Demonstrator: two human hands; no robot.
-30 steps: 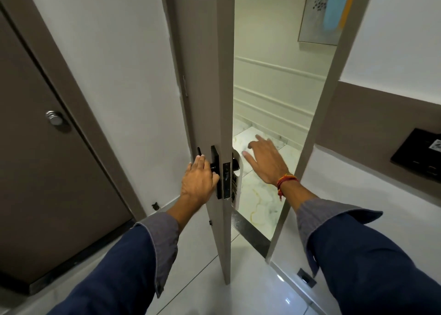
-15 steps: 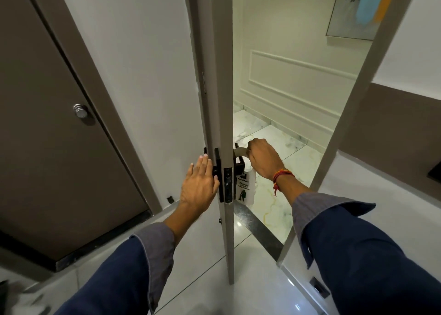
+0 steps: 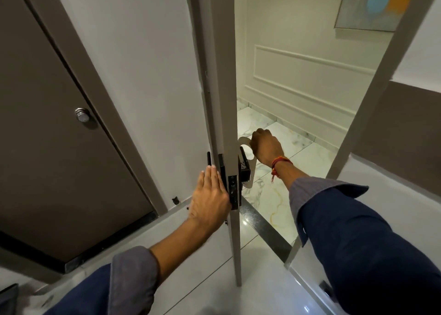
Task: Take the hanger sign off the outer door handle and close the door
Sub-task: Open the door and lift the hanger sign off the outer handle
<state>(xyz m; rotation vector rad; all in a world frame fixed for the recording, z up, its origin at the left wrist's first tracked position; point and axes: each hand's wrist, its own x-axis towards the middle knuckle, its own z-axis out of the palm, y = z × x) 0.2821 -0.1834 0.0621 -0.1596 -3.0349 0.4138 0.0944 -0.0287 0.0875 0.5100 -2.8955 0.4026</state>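
The pale door (image 3: 222,76) stands half open, seen almost edge-on, with a black lock plate (image 3: 233,191) on its edge. A white hanger sign (image 3: 249,169) hangs at the black outer handle (image 3: 244,163) on the door's right side. My right hand (image 3: 266,146) is closed on the sign's top loop, lifted above the handle. My left hand (image 3: 210,195) lies flat with fingers straight against the door's inner face, beside the black inner handle (image 3: 209,162).
A brown door (image 3: 47,135) with a round metal knob (image 3: 82,116) is on the left. The door frame (image 3: 372,88) rises at the right. A marble corridor floor (image 3: 281,171) and a dark threshold strip (image 3: 267,233) lie beyond. A painting (image 3: 374,2) hangs on the far wall.
My right hand went from open near the outer handle to gripping the sign, then raised its loop upward. My left hand let go of the inner handle and flattened against the door.
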